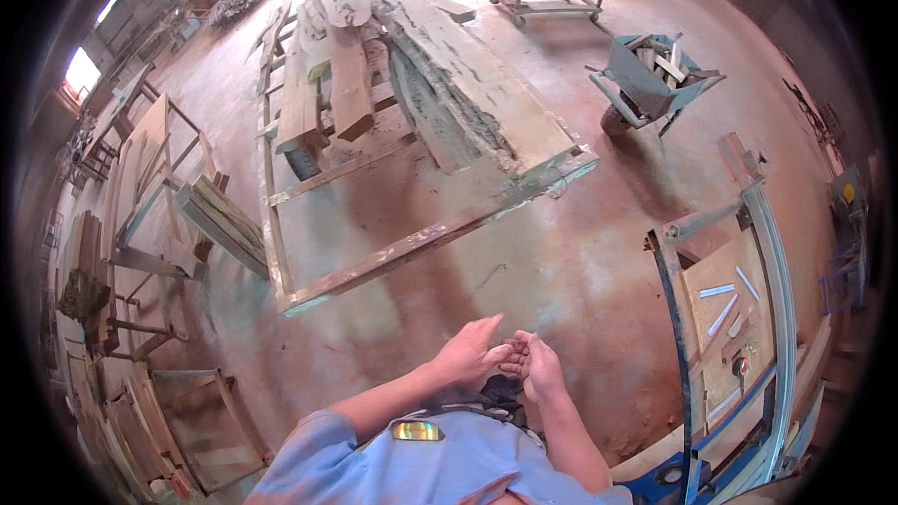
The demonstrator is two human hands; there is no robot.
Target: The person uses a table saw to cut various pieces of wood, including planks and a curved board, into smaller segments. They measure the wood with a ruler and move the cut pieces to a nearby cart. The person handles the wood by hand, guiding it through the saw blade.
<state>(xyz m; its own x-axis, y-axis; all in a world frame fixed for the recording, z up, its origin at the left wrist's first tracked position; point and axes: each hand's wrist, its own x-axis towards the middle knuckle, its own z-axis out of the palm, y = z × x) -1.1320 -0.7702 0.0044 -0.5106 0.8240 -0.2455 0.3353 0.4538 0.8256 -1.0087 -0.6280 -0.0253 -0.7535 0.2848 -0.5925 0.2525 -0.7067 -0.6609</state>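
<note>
loosely parted fingers are showing on both hands: the left hand (470, 353) is holding its fingers straight, the right hand (540, 369) is curling them, and neither is pinching anything visible (whether they are touching is looking unclear). both are hovering just before the low frame (393, 263). right of that frame, thin sticks (720, 316) are lying loose on a bench (706, 271); a knock could be scattering them. on the frame, a long slab (496, 93) is ending near its right front corner; uneven pushing could be tipping it, trapping fingers. beyond, right of the frame, a loaded wheelbarrow (631, 84) is perhaps risking spillage if bumped. no brand, label or writing is showing legibly.
</note>
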